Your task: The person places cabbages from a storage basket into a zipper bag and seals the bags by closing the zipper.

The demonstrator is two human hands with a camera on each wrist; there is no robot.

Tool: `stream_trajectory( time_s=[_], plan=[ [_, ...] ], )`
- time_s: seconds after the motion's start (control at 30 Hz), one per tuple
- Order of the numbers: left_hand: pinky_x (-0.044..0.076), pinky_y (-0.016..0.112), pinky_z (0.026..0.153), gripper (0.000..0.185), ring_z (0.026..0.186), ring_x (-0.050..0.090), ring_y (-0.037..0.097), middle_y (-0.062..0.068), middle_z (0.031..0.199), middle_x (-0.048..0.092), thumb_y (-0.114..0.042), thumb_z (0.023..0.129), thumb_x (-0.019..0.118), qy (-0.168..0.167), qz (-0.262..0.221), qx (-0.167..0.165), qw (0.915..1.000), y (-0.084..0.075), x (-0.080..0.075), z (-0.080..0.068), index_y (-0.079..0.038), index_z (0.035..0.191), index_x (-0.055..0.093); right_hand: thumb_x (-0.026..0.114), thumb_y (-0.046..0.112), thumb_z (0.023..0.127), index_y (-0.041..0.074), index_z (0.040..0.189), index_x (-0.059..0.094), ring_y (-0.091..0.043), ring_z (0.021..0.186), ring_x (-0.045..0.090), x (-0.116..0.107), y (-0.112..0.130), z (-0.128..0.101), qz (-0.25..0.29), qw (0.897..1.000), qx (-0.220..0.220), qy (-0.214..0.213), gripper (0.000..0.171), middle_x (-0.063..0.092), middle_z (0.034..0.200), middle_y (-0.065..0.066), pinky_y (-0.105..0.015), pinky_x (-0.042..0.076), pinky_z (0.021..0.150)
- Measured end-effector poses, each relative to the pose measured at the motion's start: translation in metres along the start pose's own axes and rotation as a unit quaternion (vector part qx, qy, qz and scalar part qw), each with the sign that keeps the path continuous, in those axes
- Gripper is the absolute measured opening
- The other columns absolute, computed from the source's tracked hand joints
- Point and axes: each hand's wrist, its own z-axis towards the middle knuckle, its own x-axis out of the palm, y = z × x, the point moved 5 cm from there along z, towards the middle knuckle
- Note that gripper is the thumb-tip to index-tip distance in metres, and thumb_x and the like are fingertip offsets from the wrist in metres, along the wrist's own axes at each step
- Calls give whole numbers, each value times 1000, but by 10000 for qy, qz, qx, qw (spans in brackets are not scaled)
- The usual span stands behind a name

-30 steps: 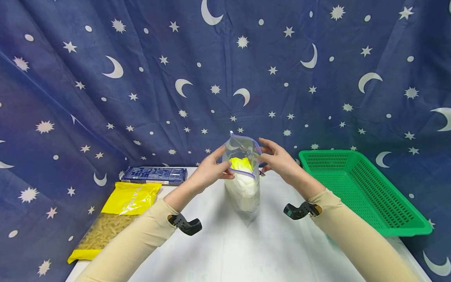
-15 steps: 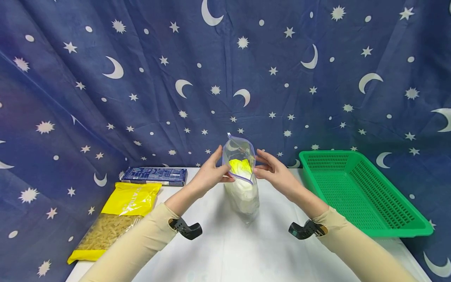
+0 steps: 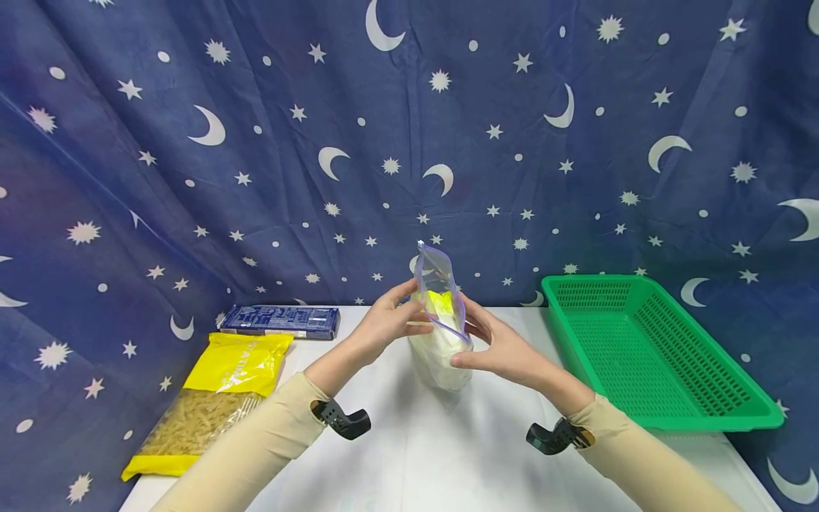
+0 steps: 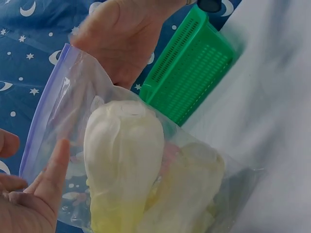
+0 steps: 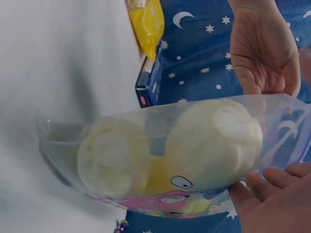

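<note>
So I've got this clear zip-top plastic bag with a purple seal strip standing upright on the white tabletop, about the middle, and it's stuffed with 2 pale, leafy cabbage-looking heads. My left hand is on the left side of the bag near the top, thumb and fingers pinched on the rim, which I figure is what keeps the floppy thing from tipping. My right hand is on the right side, a bit lower, fingers mostly straight and close together, pressed flat on the plastic with the thumb along the seal, so more of a steadying push than a grab. The mouth looks narrow but not fully zipped from the head view.

Off to the left near edge there's a yellow-topped clear bag of spiral pasta lying flat, and just behind it a dark blue flat cardboard box. On the right sits a green perforated plastic basket, well apart from the bag. Starry blue cloth backdrop behind everything.
</note>
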Motion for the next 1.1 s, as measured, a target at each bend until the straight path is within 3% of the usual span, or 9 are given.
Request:
stream_trajectory(
  time_s=[0.1, 0.2, 0.3, 0.43, 0.6, 0.83, 1.1],
  plan=[
    [59, 40, 92, 60, 117, 64, 32, 13, 162, 33, -17, 107, 50, 38, 80, -38, 10000, 1, 0, 2, -5, 161, 27, 81, 23, 90, 22, 165, 19, -33, 150, 31, 2, -3, -1, -173, 9995, 16, -254, 98, 27, 167, -6, -57, 29, 119],
    [59, 41, 92, 56, 119, 62, 33, 12, 160, 39, -16, 108, 47, -41, 129, -40, 9999, 3, -4, 7, -4, 160, 31, 75, 24, 96, 15, 164, 25, -33, 149, 32, 3, -6, -3, -185, 9985, -130, -498, 85, 33, 164, -12, -55, 28, 120],
    [57, 41, 96, 58, 128, 57, 33, 12, 160, 38, -11, 104, 50, -244, 252, -12, 9994, 6, -12, 16, -3, 159, 33, 69, 24, 100, 5, 160, 31, -36, 149, 32, 5, -9, -6, -187, 9971, -217, -707, 74, 37, 160, -18, -54, 28, 120],
    [49, 40, 107, 61, 139, 48, 32, 9, 164, 33, -12, 103, 52, -576, 746, -61, 9955, 9, -28, 31, -5, 160, 31, 65, 21, 102, 0, 157, 35, -37, 148, 33, 7, -14, -9, 17, 9961, -257, -849, 66, 38, 159, -19, -56, 31, 117],
    [37, 43, 117, 60, 145, 39, 32, 6, 167, 26, -20, 108, 44, -654, 1045, -219, 9921, 6, -41, 53, -10, 164, 24, 63, 16, 102, 1, 156, 38, -36, 148, 33, 10, -16, -10, 201, 9954, -438, -832, 62, 38, 160, -17, -55, 31, 117],
    [30, 42, 122, 63, 153, 23, 25, 2, 170, 18, -20, 109, 39, -490, 975, -331, 9935, -4, -41, 85, -17, 166, 12, 65, 14, 100, 2, 156, 40, -35, 150, 28, 12, -18, -12, 217, 9956, -595, -688, 62, 36, 161, -14, -55, 27, 118],
    [29, 44, 122, 59, 151, 28, 24, 7, 163, 36, -15, 110, 40, -456, 875, -130, 9950, -5, -41, 98, -13, 165, 19, 66, 12, 99, 1, 153, 44, -35, 150, 29, 8, -20, -17, 131, 9949, -750, -665, 59, 40, 160, -13, -54, 27, 118]
  ],
)
